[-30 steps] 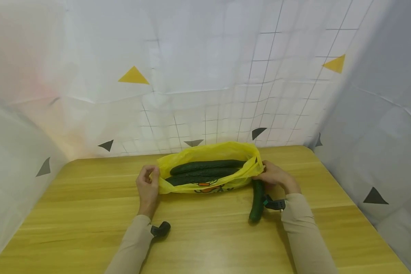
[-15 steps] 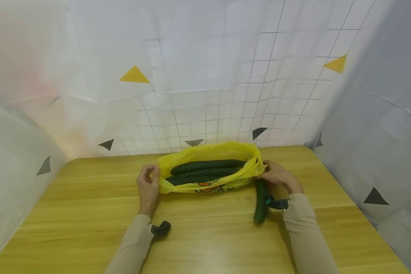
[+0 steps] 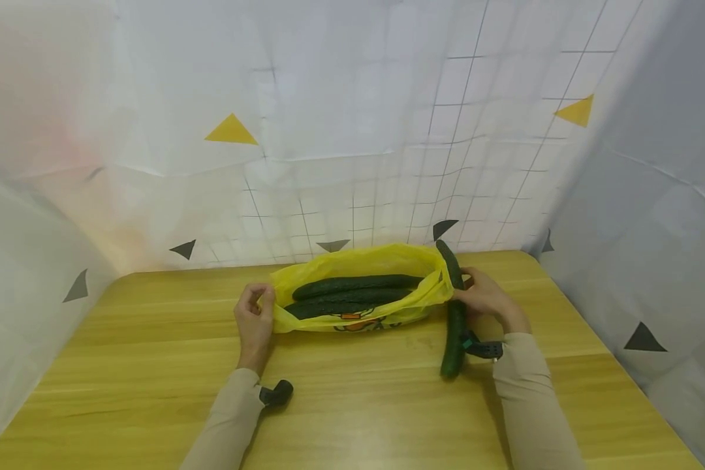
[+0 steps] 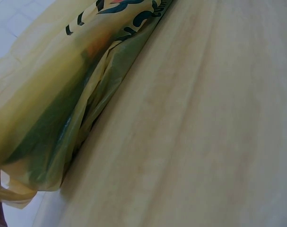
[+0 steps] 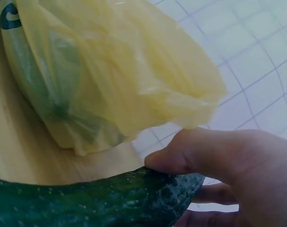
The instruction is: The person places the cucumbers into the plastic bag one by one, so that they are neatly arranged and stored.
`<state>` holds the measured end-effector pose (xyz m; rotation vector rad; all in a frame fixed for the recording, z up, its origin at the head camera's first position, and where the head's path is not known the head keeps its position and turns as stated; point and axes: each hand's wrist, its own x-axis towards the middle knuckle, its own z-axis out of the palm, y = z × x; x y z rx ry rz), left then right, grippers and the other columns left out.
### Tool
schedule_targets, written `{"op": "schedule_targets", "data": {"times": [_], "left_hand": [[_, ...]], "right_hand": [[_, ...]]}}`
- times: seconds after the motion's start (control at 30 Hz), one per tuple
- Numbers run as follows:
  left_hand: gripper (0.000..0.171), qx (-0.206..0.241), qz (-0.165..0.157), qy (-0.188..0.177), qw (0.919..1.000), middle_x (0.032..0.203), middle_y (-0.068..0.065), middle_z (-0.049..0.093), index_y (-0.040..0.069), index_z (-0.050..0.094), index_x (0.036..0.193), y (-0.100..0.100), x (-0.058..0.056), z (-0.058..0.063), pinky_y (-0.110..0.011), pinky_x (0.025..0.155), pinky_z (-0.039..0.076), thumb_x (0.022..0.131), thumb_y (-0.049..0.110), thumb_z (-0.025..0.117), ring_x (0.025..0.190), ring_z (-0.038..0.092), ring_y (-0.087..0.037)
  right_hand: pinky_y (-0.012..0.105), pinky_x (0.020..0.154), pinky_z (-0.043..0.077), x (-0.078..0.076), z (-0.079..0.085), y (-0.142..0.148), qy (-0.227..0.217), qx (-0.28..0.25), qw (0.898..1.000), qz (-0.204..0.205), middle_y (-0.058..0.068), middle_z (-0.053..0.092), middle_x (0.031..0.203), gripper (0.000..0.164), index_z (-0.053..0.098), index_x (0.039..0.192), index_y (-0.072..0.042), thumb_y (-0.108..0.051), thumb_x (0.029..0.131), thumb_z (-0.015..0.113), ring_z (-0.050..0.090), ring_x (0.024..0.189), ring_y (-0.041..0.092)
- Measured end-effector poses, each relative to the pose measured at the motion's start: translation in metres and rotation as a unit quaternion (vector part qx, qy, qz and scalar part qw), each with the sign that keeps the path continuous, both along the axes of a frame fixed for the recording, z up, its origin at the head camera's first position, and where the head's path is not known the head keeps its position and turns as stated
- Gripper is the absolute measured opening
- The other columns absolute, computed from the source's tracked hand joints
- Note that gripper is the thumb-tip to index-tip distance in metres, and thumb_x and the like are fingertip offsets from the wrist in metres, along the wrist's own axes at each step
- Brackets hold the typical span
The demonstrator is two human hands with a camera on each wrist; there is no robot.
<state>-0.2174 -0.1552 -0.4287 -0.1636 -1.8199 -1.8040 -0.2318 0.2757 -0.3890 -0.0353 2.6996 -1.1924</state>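
Observation:
A yellow plastic bag (image 3: 358, 322) lies on its side at the back of the table, its mouth spread wide, with dark green cucumbers (image 3: 352, 285) inside. My left hand (image 3: 254, 320) pinches the bag's left edge. In the left wrist view only a sliver of that hand shows, beside the bag (image 4: 44, 118). My right hand (image 3: 487, 300) grips another cucumber (image 3: 455, 333) just outside the bag's right edge. In the right wrist view the thumb lies over this cucumber (image 5: 110, 198) with fingers beneath it, close to the bag's yellow side (image 5: 129, 71).
The wooden table (image 3: 352, 405) reaches back to a white sheet wall (image 3: 341, 130) with grid lines and triangle markers. Sheets also stand at left and right. Each wrist carries a small black camera, such as the left one (image 3: 277, 393).
My right hand has shifted slightly right with its cucumber. The cucumber's far end now shows beyond the bag's right edge, where it was hidden before. The left hand has kept its place.

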Motion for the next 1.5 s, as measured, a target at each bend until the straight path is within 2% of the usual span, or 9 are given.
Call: {"op": "schedule_targets", "data": {"times": [0.17,0.33,0.5,0.73,1.0,1.17,1.33,1.5], "left_hand": [[0.020,0.000,0.000,-0.005,1.0000,0.092,-0.004,0.063,-0.009,0.060,0.097,0.000,0.000,0.000,-0.014,0.069,0.044,0.092,0.011,0.060,0.089,0.059,-0.002],[0.020,0.001,0.000,-0.005,1.0000,0.092,-0.005,0.063,-0.009,0.060,0.097,0.000,0.000,0.001,-0.014,0.068,0.044,0.093,0.010,0.060,0.087,0.059,-0.002],[0.018,-0.002,-0.001,0.002,1.0000,0.093,-0.008,0.063,-0.010,0.059,0.097,0.000,0.001,0.001,-0.013,0.069,0.045,0.093,0.008,0.059,0.089,0.060,-0.002],[0.018,-0.008,0.002,0.009,0.9999,0.092,-0.006,0.064,-0.010,0.059,0.096,0.001,0.001,0.001,-0.013,0.068,0.044,0.093,0.007,0.059,0.091,0.060,-0.002],[0.019,-0.003,-0.001,0.001,1.0000,0.093,-0.005,0.063,-0.009,0.060,0.097,0.001,0.001,0.001,-0.014,0.068,0.043,0.092,0.010,0.060,0.090,0.059,-0.001],[0.020,0.006,-0.004,-0.001,1.0000,0.093,-0.004,0.063,-0.009,0.060,0.097,0.001,0.001,0.000,-0.014,0.070,0.044,0.092,0.010,0.060,0.091,0.059,-0.003],[0.021,0.005,-0.007,-0.003,1.0000,0.093,-0.004,0.062,-0.009,0.060,0.098,0.001,0.001,0.000,-0.014,0.073,0.045,0.092,0.011,0.060,0.092,0.059,-0.003],[0.021,-0.001,-0.006,-0.005,1.0000,0.094,-0.006,0.062,-0.009,0.060,0.098,0.000,0.001,0.000,-0.014,0.072,0.044,0.093,0.011,0.060,0.091,0.059,-0.003]], "right_hand": [[0.041,0.070,0.057,0.005,0.008,0.005,0.011,-0.024,1.000,-0.011,0.034,0.042,0.124,0.081,0.013,0.148,0.003,-0.027,0.090,0.061,0.062,0.093,0.034],[0.044,0.069,0.057,0.010,0.016,0.009,0.036,-0.039,0.998,-0.015,0.033,0.039,0.126,0.083,0.014,0.149,-0.001,-0.028,0.090,0.063,0.063,0.089,0.033],[0.045,0.069,0.056,0.014,0.026,0.013,0.060,-0.027,0.997,-0.025,0.032,0.039,0.127,0.083,0.013,0.150,-0.003,-0.032,0.091,0.062,0.064,0.087,0.032],[0.041,0.069,0.057,0.020,0.043,0.014,0.093,-0.025,0.994,-0.049,0.031,0.033,0.137,0.087,0.007,0.152,-0.006,-0.036,0.091,0.061,0.052,0.107,0.043],[0.035,0.066,0.057,0.026,0.055,0.011,0.143,-0.044,0.986,-0.079,0.029,0.031,0.141,0.088,0.005,0.153,-0.014,-0.039,0.090,0.061,0.049,0.111,0.041],[0.031,0.065,0.057,0.026,0.057,0.010,0.170,-0.077,0.977,-0.102,0.027,0.031,0.141,0.087,0.005,0.153,-0.017,-0.038,0.090,0.061,0.047,0.111,0.035],[0.028,0.065,0.057,0.026,0.061,0.008,0.196,-0.095,0.966,-0.139,0.020,0.034,0.139,0.085,0.007,0.152,-0.020,-0.038,0.089,0.062,0.051,0.102,0.018],[0.025,0.065,0.056,0.028,0.066,0.002,0.228,-0.127,0.947,-0.188,0.008,0.038,0.131,0.080,0.014,0.151,-0.026,-0.037,0.088,0.063,0.051,0.093,0.010]]}}
